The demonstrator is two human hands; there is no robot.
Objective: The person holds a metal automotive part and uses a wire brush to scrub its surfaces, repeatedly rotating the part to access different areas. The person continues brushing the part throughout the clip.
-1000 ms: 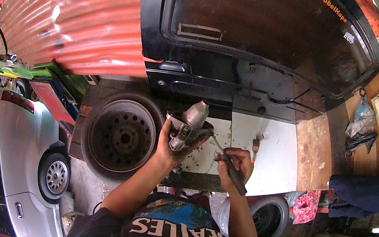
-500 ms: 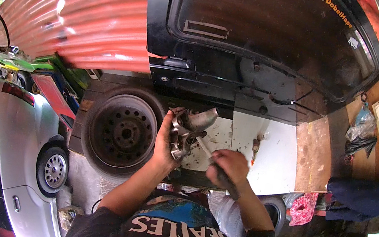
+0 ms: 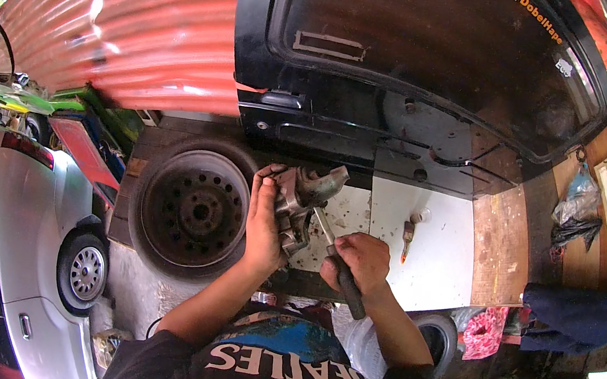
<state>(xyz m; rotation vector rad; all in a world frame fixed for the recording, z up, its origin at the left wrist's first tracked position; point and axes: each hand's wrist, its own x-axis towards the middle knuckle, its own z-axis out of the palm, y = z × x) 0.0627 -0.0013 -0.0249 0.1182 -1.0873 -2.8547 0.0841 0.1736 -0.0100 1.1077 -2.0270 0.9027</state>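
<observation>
My left hand [image 3: 263, 224] grips a grey, grimy cast metal part [image 3: 308, 190] with a curved, pipe-like neck pointing up and to the right. It is held above the bench, just right of a wheel with a tyre. In my right hand [image 3: 366, 260] is a hand tool [image 3: 347, 284] with a long dark handle and a pale metal shaft, much like a screwdriver. The shaft's tip meets the right side of the metal part; the exact contact point is too small to make out.
The dark steel wheel [image 3: 201, 210] lies flat at the bench's left. A paintbrush [image 3: 407, 243] lies on the white board [image 3: 440, 267] at right. A black vehicle door [image 3: 320, 126] leans at the back. A silver car [image 3: 32, 244] stands at left.
The metal part has tilted slightly in my left hand. My right hand has turned the tool, its handle now lying lower and clearer, with the tip still at the part.
</observation>
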